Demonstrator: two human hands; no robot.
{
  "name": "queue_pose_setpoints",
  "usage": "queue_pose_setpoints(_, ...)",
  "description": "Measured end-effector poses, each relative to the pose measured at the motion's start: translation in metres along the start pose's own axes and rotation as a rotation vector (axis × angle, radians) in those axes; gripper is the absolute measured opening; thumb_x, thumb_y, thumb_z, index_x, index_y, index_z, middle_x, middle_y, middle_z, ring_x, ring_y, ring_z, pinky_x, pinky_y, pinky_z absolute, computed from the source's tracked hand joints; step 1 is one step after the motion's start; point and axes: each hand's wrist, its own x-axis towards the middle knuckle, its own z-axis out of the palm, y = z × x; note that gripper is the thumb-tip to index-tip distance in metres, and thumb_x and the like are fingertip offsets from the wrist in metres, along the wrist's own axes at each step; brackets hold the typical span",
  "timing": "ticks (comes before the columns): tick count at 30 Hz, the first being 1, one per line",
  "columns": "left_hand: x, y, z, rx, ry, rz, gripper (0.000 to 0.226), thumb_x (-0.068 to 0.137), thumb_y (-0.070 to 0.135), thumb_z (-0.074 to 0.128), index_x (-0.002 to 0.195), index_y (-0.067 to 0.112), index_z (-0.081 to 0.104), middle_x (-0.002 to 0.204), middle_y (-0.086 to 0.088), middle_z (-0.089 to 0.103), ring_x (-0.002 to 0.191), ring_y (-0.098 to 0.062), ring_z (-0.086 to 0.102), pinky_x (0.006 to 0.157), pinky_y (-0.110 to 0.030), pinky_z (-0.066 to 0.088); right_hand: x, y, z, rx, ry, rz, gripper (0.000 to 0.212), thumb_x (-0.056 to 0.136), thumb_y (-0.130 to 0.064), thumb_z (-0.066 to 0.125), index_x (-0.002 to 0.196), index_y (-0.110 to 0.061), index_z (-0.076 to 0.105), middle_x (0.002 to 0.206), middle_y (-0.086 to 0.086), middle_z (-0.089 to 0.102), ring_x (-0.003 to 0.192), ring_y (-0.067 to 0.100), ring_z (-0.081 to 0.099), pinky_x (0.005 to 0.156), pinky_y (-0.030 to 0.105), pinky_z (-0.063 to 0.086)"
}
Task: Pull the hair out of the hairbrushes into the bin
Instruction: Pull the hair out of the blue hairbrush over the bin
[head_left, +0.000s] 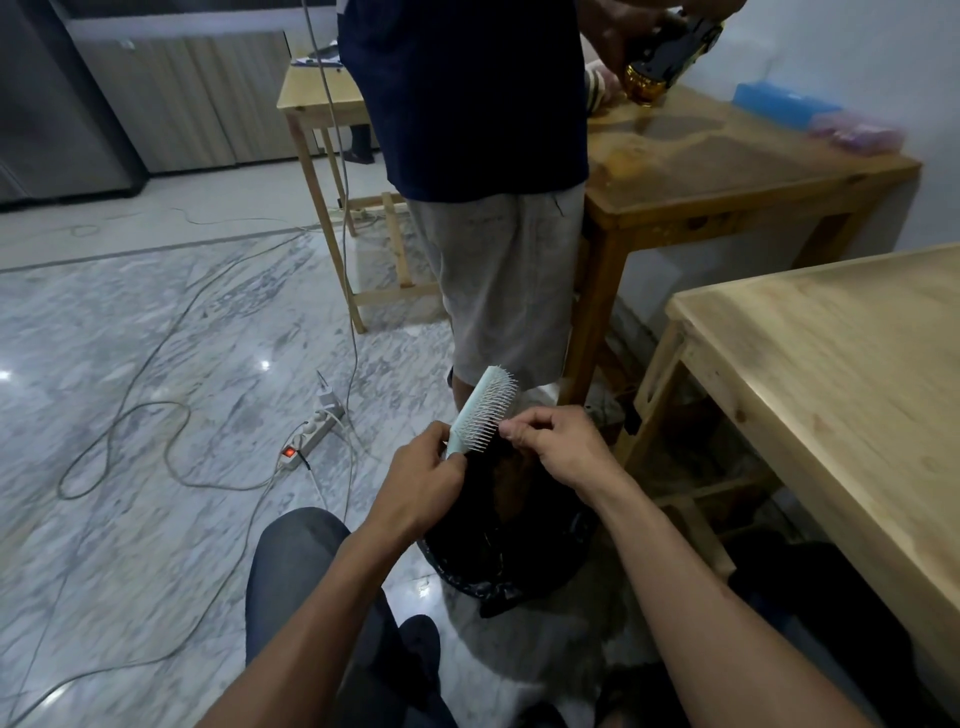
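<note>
A pale mint hairbrush (483, 405) with white bristles is held up over the bin, head pointing away and bristles facing right. My left hand (423, 467) grips its handle. My right hand (550, 441) has its fingertips pinched together at the lower bristles; any hair between them is too fine to make out. Directly below both hands stands the bin (498, 545), lined with a black plastic bag, dark inside with something brownish showing near the top.
A person in a dark shirt and grey shorts (498, 260) stands just beyond the bin. A light wooden table (831, 374) is at my right, a darker one (727, 156) behind it. A power strip (311, 431) and cables lie on the marble floor at left.
</note>
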Motion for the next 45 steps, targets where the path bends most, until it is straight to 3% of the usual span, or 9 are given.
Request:
queue_pose_setpoints(6,0.002,-0.007,-0.006,0.016,0.089,-0.048,0.007,0.092,0.012,0.048,0.094,0.016,0.054,0.067,0.001,0.052,0.053,-0.013,0.046,0.048,-0.028,0.035,0.004,-0.002,-0.008,0.071,0.193,0.029,0.02,0.09,-0.026,0.076,0.071,-0.021,0.077,0.064,-0.01,0.069,0.067,0.005,0.063,0.069,0.021,0.047)
queue_pose_setpoints(9,0.0,-0.006,-0.006,0.016,0.085,-0.02,0.006,0.093,0.012,0.049,0.094,0.015,0.054,0.067,0.002,0.052,0.052,-0.011,0.045,0.047,-0.027,0.034,0.005,0.001,-0.004,-0.007,0.111,0.048,0.016,0.096,-0.028,0.068,0.101,-0.02,0.082,0.093,-0.009,0.077,0.093,0.008,0.069,0.093,0.029,0.052)
queue_pose_setpoints(13,-0.002,-0.001,-0.004,0.082,0.068,0.037,0.004,0.094,0.013,0.049,0.093,0.015,0.053,0.071,-0.001,0.055,0.058,-0.014,0.049,0.051,-0.028,0.033,0.006,-0.005,0.004,-0.114,0.084,0.084,0.052,0.082,-0.053,0.063,0.127,-0.029,0.069,0.128,-0.002,0.069,0.122,0.015,0.061,0.108,0.036,0.047)
queue_pose_setpoints(20,-0.006,0.0,0.002,0.125,0.062,0.114,0.005,0.093,0.012,0.053,0.095,0.011,0.057,0.073,-0.007,0.059,0.061,-0.017,0.05,0.053,-0.031,0.034,0.009,-0.013,0.011,-0.033,0.189,-0.162,0.03,0.078,-0.039,0.084,0.107,-0.033,0.081,0.105,-0.004,0.076,0.102,0.015,0.071,0.094,0.033,0.057)
queue_pose_setpoints(26,-0.008,-0.003,0.004,0.216,0.045,0.166,0.025,0.079,0.024,0.042,0.093,0.011,0.058,0.07,-0.006,0.058,0.062,-0.023,0.055,0.051,-0.033,0.035,0.013,-0.007,0.017,-0.183,0.406,-0.14,0.009,0.082,-0.029,0.079,0.086,-0.023,0.083,0.088,-0.007,0.079,0.092,0.016,0.072,0.087,0.033,0.056)
queue_pose_setpoints(32,0.003,-0.018,-0.006,0.288,0.134,0.08,0.009,0.089,0.012,0.048,0.096,0.009,0.054,0.075,-0.011,0.059,0.061,-0.027,0.051,0.053,-0.036,0.036,0.011,-0.011,-0.005,0.154,0.443,0.105,0.016,0.092,-0.017,0.071,0.08,-0.025,0.079,0.095,-0.008,0.075,0.102,0.016,0.068,0.095,0.031,0.051)
queue_pose_setpoints(36,0.002,-0.02,-0.006,0.286,0.136,0.131,0.01,0.088,0.016,0.048,0.094,0.012,0.054,0.069,-0.005,0.056,0.057,-0.022,0.048,0.05,-0.032,0.031,0.008,-0.006,-0.007,0.129,0.377,0.149,0.022,0.097,-0.016,0.065,0.08,-0.025,0.076,0.094,-0.005,0.077,0.101,0.019,0.071,0.099,0.036,0.053)
queue_pose_setpoints(40,0.002,-0.011,-0.003,0.237,0.097,0.19,0.019,0.079,0.025,0.044,0.092,0.016,0.054,0.066,0.0,0.054,0.059,-0.021,0.051,0.051,-0.033,0.033,0.004,-0.002,0.002,0.076,-0.023,0.029,0.054,0.09,-0.001,0.059,0.139,-0.023,0.06,0.134,-0.008,0.065,0.127,0.009,0.057,0.107,0.026,0.041)
queue_pose_setpoints(45,0.004,0.0,-0.008,0.205,0.077,0.29,0.015,0.081,0.021,0.049,0.094,0.017,0.057,0.069,-0.005,0.061,0.066,-0.025,0.059,0.057,-0.04,0.043,-0.003,-0.004,0.01,0.371,-0.306,0.041,0.014,0.086,-0.028,0.065,0.099,-0.025,0.071,0.095,-0.015,0.077,0.096,0.003,0.069,0.091,0.031,0.047)
